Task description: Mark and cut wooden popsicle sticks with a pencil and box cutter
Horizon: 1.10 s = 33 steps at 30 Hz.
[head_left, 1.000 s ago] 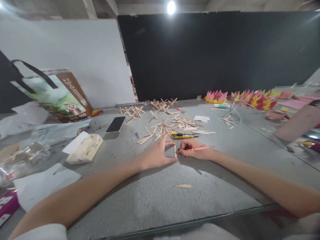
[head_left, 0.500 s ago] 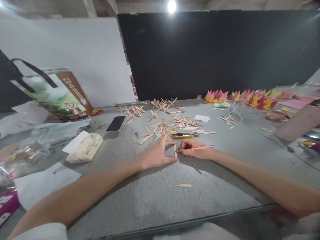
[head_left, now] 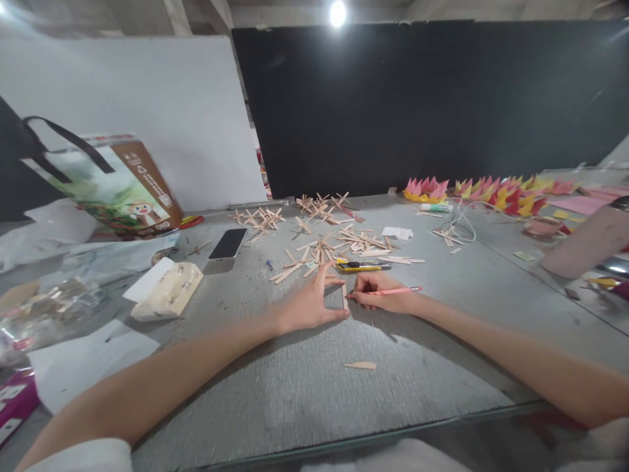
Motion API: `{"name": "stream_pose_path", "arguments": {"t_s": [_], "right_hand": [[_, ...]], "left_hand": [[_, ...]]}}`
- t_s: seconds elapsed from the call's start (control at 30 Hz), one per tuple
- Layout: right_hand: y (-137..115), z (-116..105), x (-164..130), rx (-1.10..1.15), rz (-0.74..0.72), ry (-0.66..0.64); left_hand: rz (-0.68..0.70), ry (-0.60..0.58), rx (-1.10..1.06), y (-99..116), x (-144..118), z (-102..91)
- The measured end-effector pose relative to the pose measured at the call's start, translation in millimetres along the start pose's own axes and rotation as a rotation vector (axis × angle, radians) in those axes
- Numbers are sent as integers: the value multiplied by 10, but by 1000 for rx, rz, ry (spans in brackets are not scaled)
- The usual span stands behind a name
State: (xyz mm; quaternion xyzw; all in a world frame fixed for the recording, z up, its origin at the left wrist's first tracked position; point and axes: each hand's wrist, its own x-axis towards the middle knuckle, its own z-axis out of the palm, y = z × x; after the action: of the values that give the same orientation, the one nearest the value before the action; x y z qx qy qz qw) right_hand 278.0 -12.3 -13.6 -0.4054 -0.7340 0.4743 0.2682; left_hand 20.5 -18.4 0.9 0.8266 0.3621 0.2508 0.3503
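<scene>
A short wooden craft stick stands lengthwise between the thumb and fingers of my left hand, which grips it near both ends on the table. My right hand is closed around a pink pencil, its tip at the stick's right edge. Just beyond my hands lies a yellow and black utility knife. Closer to me, a single pointed piece of craft stick rests flat on the table.
Loose and crossed craft sticks are heaped behind the knife. A phone, a tissue pack and a printed bag sit on the left. To the right are folded paper shapes, a white cable and a pink bottle.
Almost nothing differs. The pencil's back end has tipped very slightly, while both hands keep their places and the stick stays put.
</scene>
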Motion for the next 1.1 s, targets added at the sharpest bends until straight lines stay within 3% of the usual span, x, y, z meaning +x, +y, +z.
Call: {"name": "stream_pose_path", "arguments": {"t_s": [0.1,0.5,1.1], "right_hand": [[0,6,1,-5,-53,-6],[-10,9,7,8,-5,-8],[43,7,18,-10,-85,-7]], "left_hand": [[8,-1,-10,-15,2,5],[9,-4,0,-49,-1,11],[8,3,-17,-33,5,11]]}}
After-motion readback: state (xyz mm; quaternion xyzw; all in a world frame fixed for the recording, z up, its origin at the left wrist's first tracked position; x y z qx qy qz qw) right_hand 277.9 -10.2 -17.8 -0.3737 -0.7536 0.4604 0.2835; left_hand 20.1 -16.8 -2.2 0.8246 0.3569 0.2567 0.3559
